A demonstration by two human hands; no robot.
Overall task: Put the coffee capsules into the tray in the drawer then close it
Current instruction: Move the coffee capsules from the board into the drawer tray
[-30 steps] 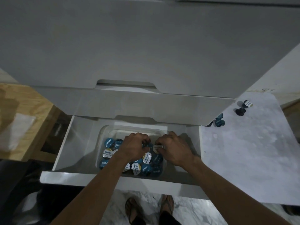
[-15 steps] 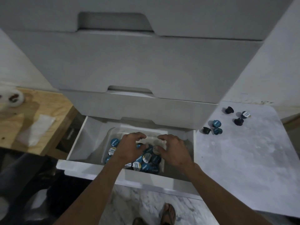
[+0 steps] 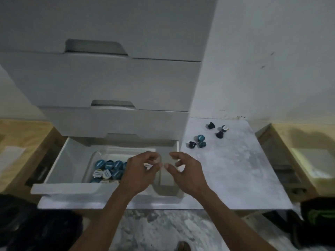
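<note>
The bottom white drawer [image 3: 61, 188] stands pulled out, with a clear plastic tray [image 3: 90, 160] inside it. Several blue and white coffee capsules [image 3: 108, 169] lie in the tray's left part. My left hand [image 3: 140, 171] hovers over the tray's right side, fingers curled and apart, hiding some capsules. My right hand [image 3: 186, 172] is raised above the drawer's right end, fingers spread, holding nothing. Several loose capsules [image 3: 200, 141] remain on the marble top to the right, some dark ones [image 3: 219, 134] farther back.
The white drawer unit [image 3: 112, 84] rises behind, its upper drawers shut. A marble-patterned surface [image 3: 235, 174] extends right of the drawer. Wooden furniture [image 3: 16, 142] flanks the left and another wooden piece [image 3: 299, 142] the right. A dark bag [image 3: 36, 225] lies at the lower left.
Both hands have lifted out of the tray and opened, moving up and to the right. The view tilted up, showing more of the drawer unit and the loose capsules.
</note>
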